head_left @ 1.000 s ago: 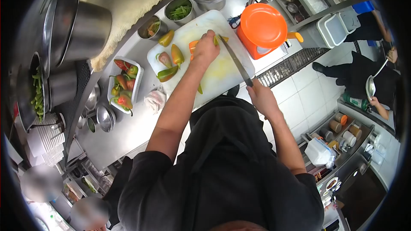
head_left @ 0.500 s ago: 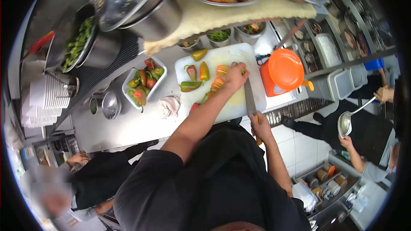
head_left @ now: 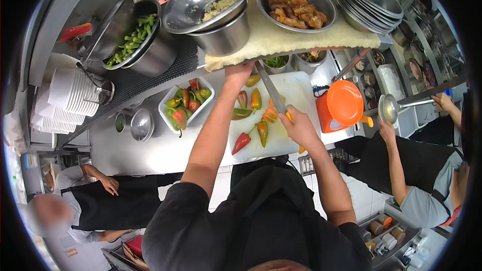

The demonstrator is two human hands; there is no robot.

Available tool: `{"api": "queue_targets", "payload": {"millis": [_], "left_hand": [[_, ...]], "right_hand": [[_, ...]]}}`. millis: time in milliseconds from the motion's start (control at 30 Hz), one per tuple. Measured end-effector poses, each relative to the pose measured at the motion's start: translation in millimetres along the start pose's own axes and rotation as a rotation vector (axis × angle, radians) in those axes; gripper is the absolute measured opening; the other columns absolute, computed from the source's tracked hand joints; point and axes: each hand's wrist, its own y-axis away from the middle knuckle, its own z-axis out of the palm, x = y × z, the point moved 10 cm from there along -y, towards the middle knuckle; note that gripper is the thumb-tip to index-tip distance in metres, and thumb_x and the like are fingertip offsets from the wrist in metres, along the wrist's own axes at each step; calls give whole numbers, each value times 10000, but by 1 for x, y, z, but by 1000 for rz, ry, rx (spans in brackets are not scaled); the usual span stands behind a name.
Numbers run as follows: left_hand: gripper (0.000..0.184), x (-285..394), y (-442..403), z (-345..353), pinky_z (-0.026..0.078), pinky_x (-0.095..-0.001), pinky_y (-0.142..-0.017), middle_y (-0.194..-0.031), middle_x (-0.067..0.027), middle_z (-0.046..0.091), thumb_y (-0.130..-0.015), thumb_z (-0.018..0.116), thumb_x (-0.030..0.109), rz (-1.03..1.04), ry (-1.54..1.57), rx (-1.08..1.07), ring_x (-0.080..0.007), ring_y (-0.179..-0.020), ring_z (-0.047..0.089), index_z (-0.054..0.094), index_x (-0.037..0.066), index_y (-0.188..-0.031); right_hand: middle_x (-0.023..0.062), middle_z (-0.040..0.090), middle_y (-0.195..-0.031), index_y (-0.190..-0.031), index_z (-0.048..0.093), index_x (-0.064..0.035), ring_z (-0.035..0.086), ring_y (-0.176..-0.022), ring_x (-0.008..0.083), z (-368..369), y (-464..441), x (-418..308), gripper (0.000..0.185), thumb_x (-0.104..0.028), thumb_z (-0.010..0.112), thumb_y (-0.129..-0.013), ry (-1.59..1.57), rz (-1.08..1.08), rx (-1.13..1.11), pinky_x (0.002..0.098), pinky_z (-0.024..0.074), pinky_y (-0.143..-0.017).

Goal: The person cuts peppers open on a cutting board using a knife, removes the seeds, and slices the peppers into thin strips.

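My right hand is closed round the handle of a large kitchen knife. Its blade points up and left, over the white cutting board. My left hand reaches to the shelf edge near the knife tip; its fingers are hidden under the shelf, so I cannot see what they hold. On the board lie a red pepper, a mottled pepper, a yellow-green pepper and several others. Orange pepper pieces lie beside my right hand.
A white basket of peppers stands left of the board, an orange-topped kitchen scale right of it. The overhead shelf holds a bowl of browned meat and steel bowls. A co-worker holds a ladle; another stands at left.
My left hand has left the cut pepper and moved up and left to the shelf. The knife has lifted and now tilts left. The view has shifted, and the right co-worker's ladle sits higher.
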Motion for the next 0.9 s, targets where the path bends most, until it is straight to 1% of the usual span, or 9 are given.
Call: {"api": "queue_targets", "payload": {"millis": [33,133,200,267,433,567,700,833,900], "left_hand": [[427,10,-2,-9,536,-451,-1054,-1359,-186,731,-1019,707,355,310,-231,168,-351,-1212,705,733,38,-1304],[411,-23,-20,-3,488,-460,-1131,-1376,-191,722,-1026,681,314,410,-301,159,-369,-1315,650,720,47,-1335],[414,-65,-33,-1,496,-471,-1125,-1357,-199,724,-1030,659,294,206,72,45,-393,-1305,646,715,55,-1364],[415,-98,-33,0,497,-471,-1123,-1355,-199,724,-1029,660,293,37,186,-33,-392,-1302,648,714,56,-1366],[416,-141,-27,-3,500,-470,-1118,-1352,-198,725,-1027,662,290,-119,-40,-244,-391,-1292,652,711,59,-1370],[418,-154,-30,8,502,-470,-1114,-1349,-197,726,-1026,664,288,-108,-242,-420,-389,-1284,655,709,62,-1374],[419,-151,-30,39,504,-469,-1110,-1346,-196,727,-1024,666,286,-53,-421,-600,-388,-1276,658,708,64,-1377],[421,-148,-28,72,506,-469,-1106,-1343,-195,728,-1023,668,285,7,-573,-753,-387,-1269,661,706,66,-1381],[422,-149,-21,85,507,-469,-1104,-1342,-194,729,-1022,669,284,23,-635,-812,-386,-1265,663,705,68,-1382]], "right_hand": [[292,708,-860,-1146,631,10,695,-858,503,0,-7,-5,331,-310,670,-1070,6,-50,20,532,547,-760],[305,718,-893,-1189,645,15,704,-900,513,6,-25,-7,358,-324,657,-1074,-27,-37,-2,556,545,-782],[303,722,-894,-1181,646,16,705,-906,514,10,-32,0,358,-325,655,-1075,-22,11,-24,558,546,-784],[294,722,-878,-1144,641,15,704,-889,509,10,-37,13,342,-319,660,-1074,23,50,-19,547,548,-776],[225,671,-742,-1035,592,5,685,-666,384,10,3,54,328,-307,684,-1072,-81,197,-33,479,528,-654],[177,624,-677,-1000,564,-3,642,-552,274,15,46,78,328,-295,691,-1079,-188,303,-30,447,497,-585],[187,625,-684,-976,554,3,620,-544,287,18,77,89,336,-284,695,-1079,-191,399,-64,443,497,-593],[64,599,-675,-976,549,-9,603,-512,164,25,93,109,312,-262,692,-1088,-97,311,14,350,505,-516],[199,622,-723,-987,553,10,628,-671,385,21,97,101,340,-286,694,-1076,-196,435,-24,472,495,-626]]}}
